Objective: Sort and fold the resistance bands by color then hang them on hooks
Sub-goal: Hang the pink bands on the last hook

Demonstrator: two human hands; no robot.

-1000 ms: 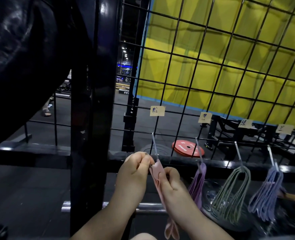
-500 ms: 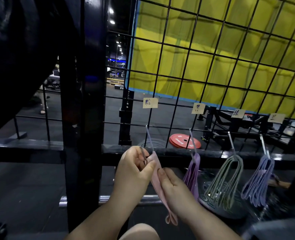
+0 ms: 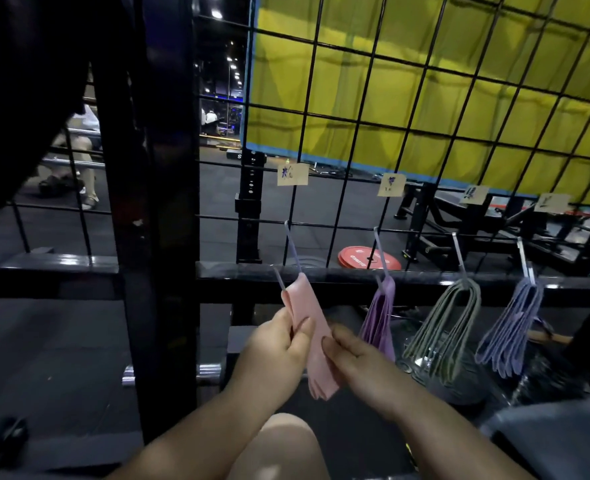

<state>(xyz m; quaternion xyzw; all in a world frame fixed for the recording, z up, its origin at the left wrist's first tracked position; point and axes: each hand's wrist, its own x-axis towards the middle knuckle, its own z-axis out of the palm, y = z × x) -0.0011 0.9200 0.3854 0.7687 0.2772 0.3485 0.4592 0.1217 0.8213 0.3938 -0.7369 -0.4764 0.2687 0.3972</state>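
Pink resistance bands (image 3: 312,327), folded, apparently hang from the leftmost hook (image 3: 292,245) on the wire grid (image 3: 372,57) — left hand (image 3: 279,344) and right hand (image 3: 352,355) each pinch the bundle mid-length.

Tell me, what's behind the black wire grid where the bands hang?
Through the wire grid you see a yellow curtain, a red weight plate flat on the dark floor, and black gym frames. The plate's near edge is covered by the black rail.
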